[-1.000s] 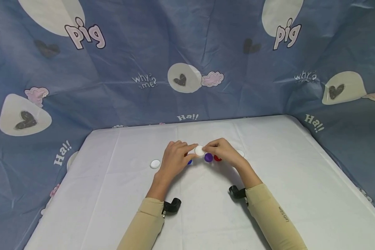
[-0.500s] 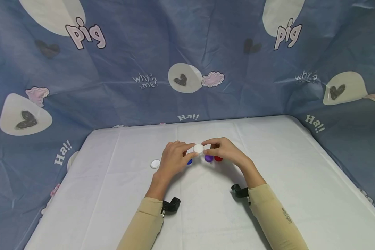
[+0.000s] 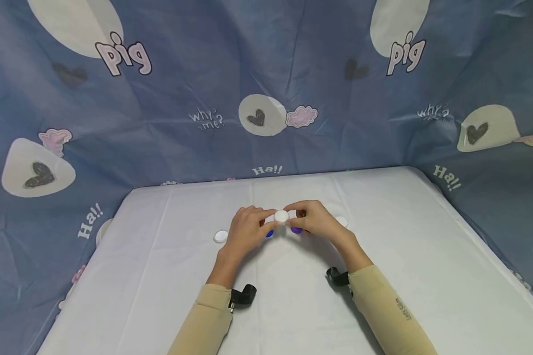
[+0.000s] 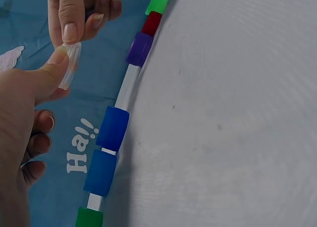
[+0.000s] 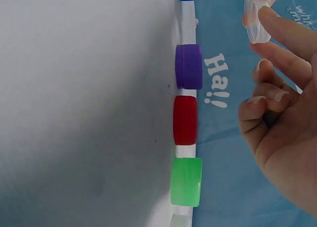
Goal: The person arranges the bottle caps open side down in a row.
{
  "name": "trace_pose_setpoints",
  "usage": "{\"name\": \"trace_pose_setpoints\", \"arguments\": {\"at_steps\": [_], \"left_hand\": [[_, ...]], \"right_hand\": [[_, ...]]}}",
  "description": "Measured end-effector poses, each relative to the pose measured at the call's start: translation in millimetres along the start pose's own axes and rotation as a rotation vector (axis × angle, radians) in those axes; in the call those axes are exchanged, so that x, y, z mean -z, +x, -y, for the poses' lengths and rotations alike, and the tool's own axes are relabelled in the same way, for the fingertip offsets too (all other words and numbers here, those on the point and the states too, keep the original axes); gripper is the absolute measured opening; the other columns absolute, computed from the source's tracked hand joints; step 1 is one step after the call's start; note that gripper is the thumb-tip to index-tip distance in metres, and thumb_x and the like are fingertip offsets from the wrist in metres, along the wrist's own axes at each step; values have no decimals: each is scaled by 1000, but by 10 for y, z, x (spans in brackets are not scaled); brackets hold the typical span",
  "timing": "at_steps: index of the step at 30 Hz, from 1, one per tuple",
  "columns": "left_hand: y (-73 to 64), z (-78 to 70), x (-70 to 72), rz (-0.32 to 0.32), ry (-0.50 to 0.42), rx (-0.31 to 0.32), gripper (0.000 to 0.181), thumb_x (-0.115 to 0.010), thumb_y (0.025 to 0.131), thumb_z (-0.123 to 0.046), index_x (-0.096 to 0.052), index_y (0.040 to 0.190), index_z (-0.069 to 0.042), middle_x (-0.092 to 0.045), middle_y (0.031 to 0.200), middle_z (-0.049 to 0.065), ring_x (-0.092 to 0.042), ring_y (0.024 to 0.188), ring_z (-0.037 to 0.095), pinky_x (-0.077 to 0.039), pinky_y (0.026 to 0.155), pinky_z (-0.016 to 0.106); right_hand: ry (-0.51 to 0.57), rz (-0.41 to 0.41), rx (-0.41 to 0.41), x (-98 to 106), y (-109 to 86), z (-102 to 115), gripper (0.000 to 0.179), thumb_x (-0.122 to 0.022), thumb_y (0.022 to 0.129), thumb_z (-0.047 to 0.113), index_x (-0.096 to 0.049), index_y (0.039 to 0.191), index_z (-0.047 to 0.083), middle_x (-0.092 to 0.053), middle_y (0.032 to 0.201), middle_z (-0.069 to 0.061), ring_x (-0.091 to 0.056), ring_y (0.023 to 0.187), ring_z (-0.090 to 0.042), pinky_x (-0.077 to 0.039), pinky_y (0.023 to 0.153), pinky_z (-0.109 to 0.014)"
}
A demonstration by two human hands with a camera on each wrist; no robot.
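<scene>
A small translucent white plastic cap (image 3: pixel 282 216) is held up between both hands above the table. My left hand (image 3: pixel 245 229) pinches its left edge between thumb and index finger. On the opposite edge, the thumb and index finger of my right hand (image 3: pixel 317 219) grip it too. The right wrist view shows the cap (image 5: pixel 256 22) side-on, with a raised rim; there the other right fingers curl inward. Below the hands stand a purple cap (image 5: pixel 189 67), a red cap (image 5: pixel 185 120) and a light green cap (image 5: pixel 186 182) in a row.
Two blue caps (image 4: pixel 113 129) and a dark green cap (image 4: pixel 89 218) continue the row at left. White round lids lie outside the hands, one at left (image 3: pixel 220 236), another at right (image 3: pixel 342 221). A blue printed cloth (image 3: pixel 266 148) hangs behind the white-covered table (image 3: pixel 288 315).
My right fingers have spread from a bunched pinch to thumb and index on the cap's edge. The cap has shifted slightly left. My left hand keeps its pinch.
</scene>
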State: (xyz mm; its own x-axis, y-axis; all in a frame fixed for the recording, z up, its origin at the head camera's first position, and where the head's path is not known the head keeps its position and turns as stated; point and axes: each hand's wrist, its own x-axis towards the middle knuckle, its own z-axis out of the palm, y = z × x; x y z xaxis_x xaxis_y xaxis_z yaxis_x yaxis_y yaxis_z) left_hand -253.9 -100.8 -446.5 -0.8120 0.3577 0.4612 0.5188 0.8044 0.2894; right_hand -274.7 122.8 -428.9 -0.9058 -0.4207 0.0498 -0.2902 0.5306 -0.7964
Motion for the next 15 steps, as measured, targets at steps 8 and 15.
{"name": "trace_pose_setpoints", "arguments": {"at_steps": [8,15], "left_hand": [[-45,39,-59,19,-8,15,38,-71,87,-49,-75,118,-27,-54,63,-10,-44,66,9,-36,68,28],[-30,54,-72,-6,-6,2,39,-73,83,-49,-77,114,-26,-55,62,-9,-46,65,10,-42,69,31]], "right_hand": [[-85,-16,21,-65,5,3,40,-77,85,23,-71,123,12,-56,67,0,-45,56,-10,-38,52,-24],[-143,-16,16,-75,15,5,38,-76,85,23,-72,122,15,-55,64,2,-45,54,-10,-37,51,-24]]}}
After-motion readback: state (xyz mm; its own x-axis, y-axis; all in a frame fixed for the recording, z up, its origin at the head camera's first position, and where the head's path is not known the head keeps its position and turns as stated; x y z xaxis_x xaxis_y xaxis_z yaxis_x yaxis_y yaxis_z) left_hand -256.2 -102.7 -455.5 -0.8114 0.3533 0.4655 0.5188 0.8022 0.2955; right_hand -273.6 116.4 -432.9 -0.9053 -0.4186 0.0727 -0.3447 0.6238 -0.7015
